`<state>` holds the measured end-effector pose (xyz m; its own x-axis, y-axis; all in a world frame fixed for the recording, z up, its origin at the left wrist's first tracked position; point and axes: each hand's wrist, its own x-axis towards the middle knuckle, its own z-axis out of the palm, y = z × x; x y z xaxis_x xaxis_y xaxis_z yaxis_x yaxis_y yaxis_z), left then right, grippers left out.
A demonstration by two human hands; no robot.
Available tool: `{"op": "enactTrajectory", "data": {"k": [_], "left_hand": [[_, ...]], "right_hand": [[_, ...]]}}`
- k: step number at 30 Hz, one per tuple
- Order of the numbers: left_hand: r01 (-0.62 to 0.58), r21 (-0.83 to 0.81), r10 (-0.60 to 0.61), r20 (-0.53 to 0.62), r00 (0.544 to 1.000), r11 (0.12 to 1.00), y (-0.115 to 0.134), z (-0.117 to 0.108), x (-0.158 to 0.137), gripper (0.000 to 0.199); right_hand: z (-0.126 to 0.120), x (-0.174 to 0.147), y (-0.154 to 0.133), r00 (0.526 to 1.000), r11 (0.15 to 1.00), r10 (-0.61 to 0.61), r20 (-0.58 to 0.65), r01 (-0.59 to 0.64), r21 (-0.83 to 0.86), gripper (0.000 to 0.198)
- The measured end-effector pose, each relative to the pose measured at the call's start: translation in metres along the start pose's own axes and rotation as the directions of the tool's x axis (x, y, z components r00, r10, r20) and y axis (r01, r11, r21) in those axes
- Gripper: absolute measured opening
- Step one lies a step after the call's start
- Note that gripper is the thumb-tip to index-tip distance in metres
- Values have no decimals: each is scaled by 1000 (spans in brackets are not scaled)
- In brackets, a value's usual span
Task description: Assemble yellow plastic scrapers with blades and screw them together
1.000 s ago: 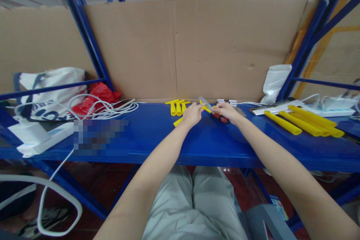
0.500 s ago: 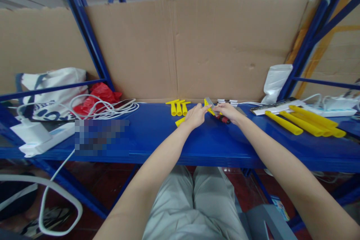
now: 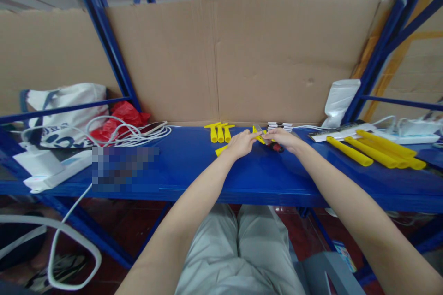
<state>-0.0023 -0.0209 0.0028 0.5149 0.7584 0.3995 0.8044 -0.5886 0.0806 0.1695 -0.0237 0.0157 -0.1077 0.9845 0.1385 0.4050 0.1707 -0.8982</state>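
Observation:
Both hands meet near the back of the blue table. My left hand (image 3: 241, 144) is closed round a yellow T-shaped handle (image 3: 221, 150), whose end sticks out to the left below the hand. Its yellow head (image 3: 256, 132) shows between the hands. My right hand (image 3: 284, 138) pinches at a thin, flat silvery piece (image 3: 259, 127) that lies against this head; the fingertips partly hide it. Under the right hand lies a red and black tool (image 3: 277, 147), mostly covered. Several yellow T-shaped handles (image 3: 220, 133) stand in a row left of my hands.
Yellow tubes (image 3: 387, 152) lie on the right of the blue table (image 3: 194, 175). Behind the hands are small white-and-black strips (image 3: 280, 126). Cables (image 3: 138, 133), a power strip (image 3: 58, 175) and a cloth bag (image 3: 69, 115) are at left. Cardboard (image 3: 259, 55) walls off the back.
The silvery piece has tilted and shows less between the hands. My right hand has shifted slightly to the right, and a grey blade-like piece beside it is now hidden. My left hand barely moved.

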Motion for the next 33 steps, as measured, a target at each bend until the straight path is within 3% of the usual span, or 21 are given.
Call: {"op": "enactTrajectory", "data": {"k": [8,13,27,33], "left_hand": [[-49,-3,49,-15,999,999,8,2,1,44],[-119,19,119,9,993,993,15,0,-2,42],[-233,105,234,-4,972,967,17,-2,-3,43],[-217,112,219,-7,976,970,17,-3,-4,43]], "right_hand": [[0,8,2,983,993,34,-178,-13,118,18],[0,3,-4,972,995,69,-227,-52,80,12],[-4,8,3,962,985,110,-250,-72,157,9],[-3,8,2,956,969,144,-255,-84,233,8]]}}
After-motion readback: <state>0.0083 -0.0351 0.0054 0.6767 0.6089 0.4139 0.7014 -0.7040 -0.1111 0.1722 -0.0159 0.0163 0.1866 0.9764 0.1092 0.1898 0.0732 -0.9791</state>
